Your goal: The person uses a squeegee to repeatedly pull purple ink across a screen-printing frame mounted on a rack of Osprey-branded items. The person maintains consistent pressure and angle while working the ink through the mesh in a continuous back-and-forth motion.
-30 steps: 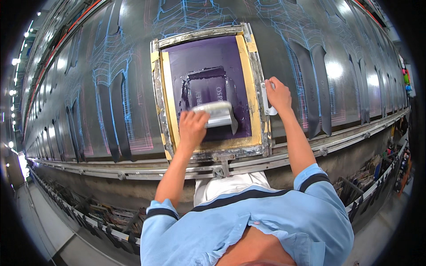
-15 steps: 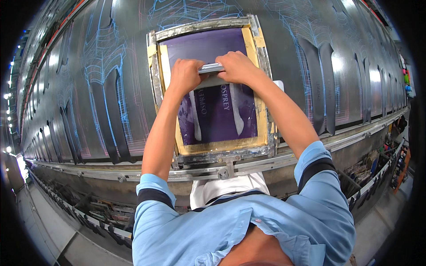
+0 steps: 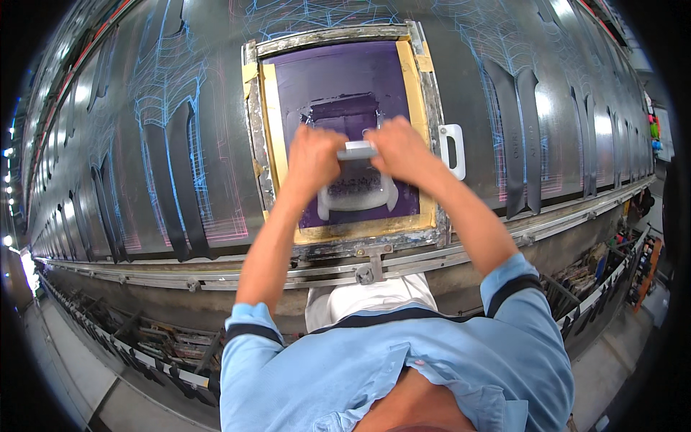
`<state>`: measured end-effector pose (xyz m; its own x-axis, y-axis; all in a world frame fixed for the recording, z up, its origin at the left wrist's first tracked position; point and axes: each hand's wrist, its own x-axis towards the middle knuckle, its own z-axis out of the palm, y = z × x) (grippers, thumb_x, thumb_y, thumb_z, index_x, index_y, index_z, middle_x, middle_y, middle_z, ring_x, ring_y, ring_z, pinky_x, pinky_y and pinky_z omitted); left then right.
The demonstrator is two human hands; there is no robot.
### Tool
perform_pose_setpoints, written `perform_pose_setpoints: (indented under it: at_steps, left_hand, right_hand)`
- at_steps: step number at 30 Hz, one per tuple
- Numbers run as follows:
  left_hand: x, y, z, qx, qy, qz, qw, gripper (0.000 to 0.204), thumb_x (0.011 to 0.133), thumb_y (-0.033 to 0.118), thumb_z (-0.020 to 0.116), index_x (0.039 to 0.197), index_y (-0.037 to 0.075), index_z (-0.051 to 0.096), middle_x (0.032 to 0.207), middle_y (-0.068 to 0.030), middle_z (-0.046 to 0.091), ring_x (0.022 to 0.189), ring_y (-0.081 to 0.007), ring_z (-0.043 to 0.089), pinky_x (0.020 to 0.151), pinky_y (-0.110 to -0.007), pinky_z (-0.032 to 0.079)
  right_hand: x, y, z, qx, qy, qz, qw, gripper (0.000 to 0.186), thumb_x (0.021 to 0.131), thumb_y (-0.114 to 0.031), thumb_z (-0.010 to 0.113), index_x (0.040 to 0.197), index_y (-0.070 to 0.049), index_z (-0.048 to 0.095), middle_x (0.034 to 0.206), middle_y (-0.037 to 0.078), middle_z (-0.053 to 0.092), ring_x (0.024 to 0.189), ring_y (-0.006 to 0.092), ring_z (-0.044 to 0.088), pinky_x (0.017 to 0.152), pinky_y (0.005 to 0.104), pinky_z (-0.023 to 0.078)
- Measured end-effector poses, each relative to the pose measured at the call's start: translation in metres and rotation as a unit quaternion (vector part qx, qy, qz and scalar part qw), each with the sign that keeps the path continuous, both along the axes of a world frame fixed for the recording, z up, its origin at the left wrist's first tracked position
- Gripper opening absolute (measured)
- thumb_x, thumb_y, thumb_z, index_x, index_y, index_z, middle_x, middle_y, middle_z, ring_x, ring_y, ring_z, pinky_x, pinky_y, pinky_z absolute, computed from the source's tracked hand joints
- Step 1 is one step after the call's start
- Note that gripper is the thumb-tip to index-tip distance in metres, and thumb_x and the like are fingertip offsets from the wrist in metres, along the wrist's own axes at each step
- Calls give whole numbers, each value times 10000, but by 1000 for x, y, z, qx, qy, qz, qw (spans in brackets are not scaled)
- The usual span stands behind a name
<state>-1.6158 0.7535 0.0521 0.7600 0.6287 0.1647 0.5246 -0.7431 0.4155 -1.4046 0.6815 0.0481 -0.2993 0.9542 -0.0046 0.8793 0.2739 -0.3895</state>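
Silvery squeegee (image 3: 357,150), between left hand (image 3: 315,160) and right hand (image 3: 400,150), each grip wrapped around it

Frame rails (image 3: 432,115) block both sides; far purple mesh (image 3: 331,72) lies clear.

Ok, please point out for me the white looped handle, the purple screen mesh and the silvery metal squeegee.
White looped handle (image 3: 461,153): head view, on its outer bar.
Purple screen mesh (image 3: 331,72): head view, on its upper part.
Silvery metal squeegee (image 3: 358,147): head view, on its grip's middle.
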Motion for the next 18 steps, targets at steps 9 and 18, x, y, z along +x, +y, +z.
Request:
perform_pose_setpoints:
  at_steps: [9, 18]
  left_hand:
    - [29, 87, -8, -23, 68, 14, 997, 202, 738, 251, 852, 820, 108, 734, 731, -123, 693, 746, -353, 651, 780, -438, 437]
    - [-23, -67, -13, -42, -22, -7, 999, 200, 620, 4, 731, 765, 125, 665, 776, -53, 672, 758, -254, 644, 766, -403, 403]
  right_hand:
    - [24, 93, -12, -51, 48, -31, 997, 159, 737, -159, 735, 833, -49, 673, 801, 183, 701, 823, 404, 681, 799, 512, 527]
    - [-26, -65, -11, -31, 74, -17, 997, 258, 651, -81, 790, 866, -105, 650, 818, 106, 666, 896, 322, 631, 879, 450, 458]
